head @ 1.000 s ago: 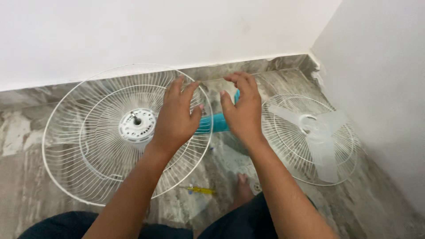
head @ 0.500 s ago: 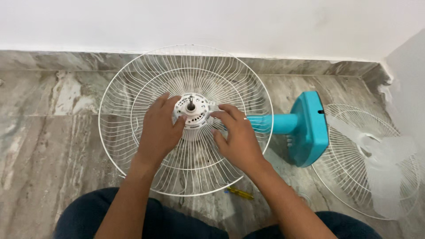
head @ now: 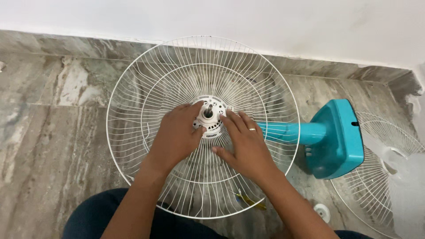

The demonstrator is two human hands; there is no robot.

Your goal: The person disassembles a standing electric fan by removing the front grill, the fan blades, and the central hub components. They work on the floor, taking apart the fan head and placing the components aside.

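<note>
Sitting over a white wire fan guard [head: 199, 57] lying face-up on the marble floor [head: 53, 146], close to the white wall [head: 265, 22]. Pressing the left hand [head: 177, 137] against the left side of the white motor hub [head: 212, 127] at the guard's centre, fingers curved over its edge and thumb tucked beneath; not showing clearly enough whether actually gripping the hub or only leaning on it. Laying the right hand [head: 248, 148] spread and relaxed across the wires, fingers loose and clenching nothing, the forefinger touching the hub's right side, a ring [head: 251, 129] showing on one finger. Leaving the metal shaft [head: 208, 109] standing bare between the two hands, with nothing mounted on it. Judging from this: seeming to be at a middle stage, the guard sitting around the hub, the translucent blade [head: 405, 177] off the shaft and lying well apart on a second wire guard [head: 376, 190] at the right edge. Keeping the teal pole [head: 287, 131] and teal base [head: 336, 137] attached, stretching out to the right behind the guard. Leaving a yellow screwdriver [head: 250, 201] under the guard's near rim and a small white round cap [head: 322, 211] just beyond, both untouched.
</note>
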